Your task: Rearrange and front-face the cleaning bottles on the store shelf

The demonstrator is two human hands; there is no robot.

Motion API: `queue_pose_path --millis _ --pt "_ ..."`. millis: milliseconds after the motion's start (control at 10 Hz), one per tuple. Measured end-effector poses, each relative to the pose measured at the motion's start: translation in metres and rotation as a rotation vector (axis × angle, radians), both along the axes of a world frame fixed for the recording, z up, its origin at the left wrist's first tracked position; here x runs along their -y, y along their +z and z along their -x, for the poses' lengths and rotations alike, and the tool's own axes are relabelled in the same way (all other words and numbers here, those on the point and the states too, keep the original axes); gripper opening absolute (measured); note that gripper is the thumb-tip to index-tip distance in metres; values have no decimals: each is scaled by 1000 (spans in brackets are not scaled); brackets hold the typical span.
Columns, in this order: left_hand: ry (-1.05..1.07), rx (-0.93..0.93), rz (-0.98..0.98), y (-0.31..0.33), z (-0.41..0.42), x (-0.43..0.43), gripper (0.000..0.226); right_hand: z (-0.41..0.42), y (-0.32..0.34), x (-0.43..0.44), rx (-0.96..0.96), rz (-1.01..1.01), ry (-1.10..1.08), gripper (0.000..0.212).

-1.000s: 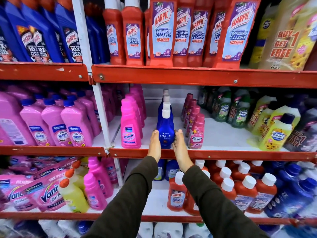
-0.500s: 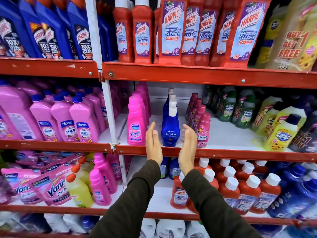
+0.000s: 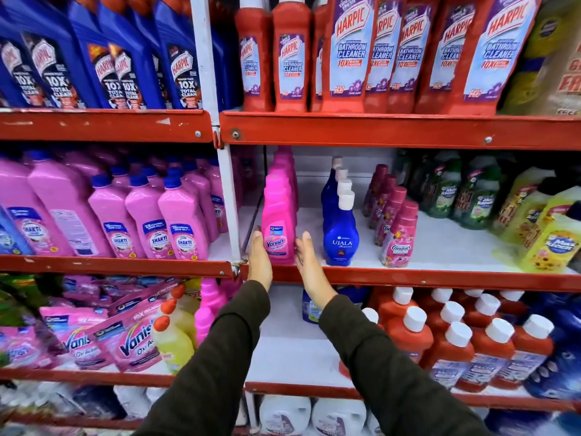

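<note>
Both hands have shifted leftward from the blue Ujala bottle (image 3: 340, 243) to the front pink Vanish bottle (image 3: 278, 231), which stands at the front edge of the middle shelf (image 3: 408, 276), its label facing out. The left hand (image 3: 259, 262) lies flat and open against the bottle's left side; the right hand (image 3: 306, 265) is open too, palm turned toward the bottle's right side, fingers straight, touching or nearly so. Neither hand closes around it. More pink bottles file behind it. Just right stands the Ujala row with white caps, then small pink Comfort bottles (image 3: 399, 243). Above, red bottles (image 3: 349, 51) read "Harpic Bathroom Cleaner 10X"; blue ones (image 3: 125, 64) read "Harpic 10X Total Clean". Left, pink bottles (image 3: 184, 228) say "Shakti". Below lie "Vanish Oxi Action" pouches (image 3: 132, 344).
</note>
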State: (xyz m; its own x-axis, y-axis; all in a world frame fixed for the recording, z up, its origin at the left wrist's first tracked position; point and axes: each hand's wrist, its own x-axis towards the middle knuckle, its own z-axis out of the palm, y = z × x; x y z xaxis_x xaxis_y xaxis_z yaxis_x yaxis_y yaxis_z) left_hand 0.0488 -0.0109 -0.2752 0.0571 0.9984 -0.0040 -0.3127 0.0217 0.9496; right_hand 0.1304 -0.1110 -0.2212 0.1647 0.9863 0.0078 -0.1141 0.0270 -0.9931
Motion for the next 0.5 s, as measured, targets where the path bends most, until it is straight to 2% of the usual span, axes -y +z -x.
queue_pose_path --millis 200,300,400,500 --pt "-93 -39 -30 -50 -5 -40 104 0 -8 -6 37 13 8 57" --pt "-68 -89 -37 -35 1 -29 98 0 -11 -9 50 19 13 58" --pt "-77 -64 -64 -31 2 -29 97 -3 -14 -12 30 5 25 58" --pt "-42 -66 -126 -26 2 -18 93 -9 -20 -15 4 -31 -46 55"
